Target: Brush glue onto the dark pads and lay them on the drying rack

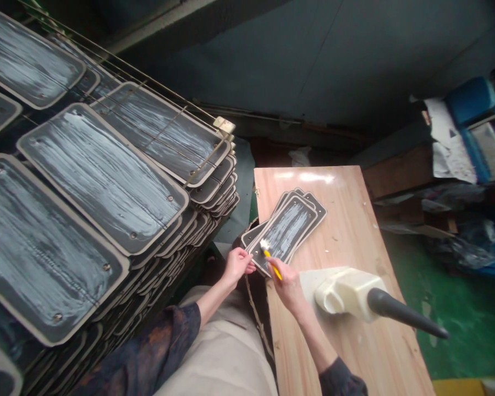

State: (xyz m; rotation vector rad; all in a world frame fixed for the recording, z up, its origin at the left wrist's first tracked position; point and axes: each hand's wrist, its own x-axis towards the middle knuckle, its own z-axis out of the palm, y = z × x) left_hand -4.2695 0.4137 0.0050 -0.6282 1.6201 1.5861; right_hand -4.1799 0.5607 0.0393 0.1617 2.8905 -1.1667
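My right hand (pixel 287 281) is closed round a small yellow-handled brush (pixel 269 256), whose white bristles touch the near end of the top dark panel (pixel 286 228). That panel, streaked with white glue, lies on a short stack of similar panels on the wooden table (pixel 355 231). At the stack's near left corner, my left hand (pixel 237 263) pinches the panel's edge and steadies it.
A tall wire rack (pixel 107 181) at the left carries several layers of glue-coated dark panels. A cream glue bottle (pixel 350 294) with a long dark nozzle lies on the table by my right wrist. Boxes and blue clutter (pixel 470 143) stand at the right over a green floor.
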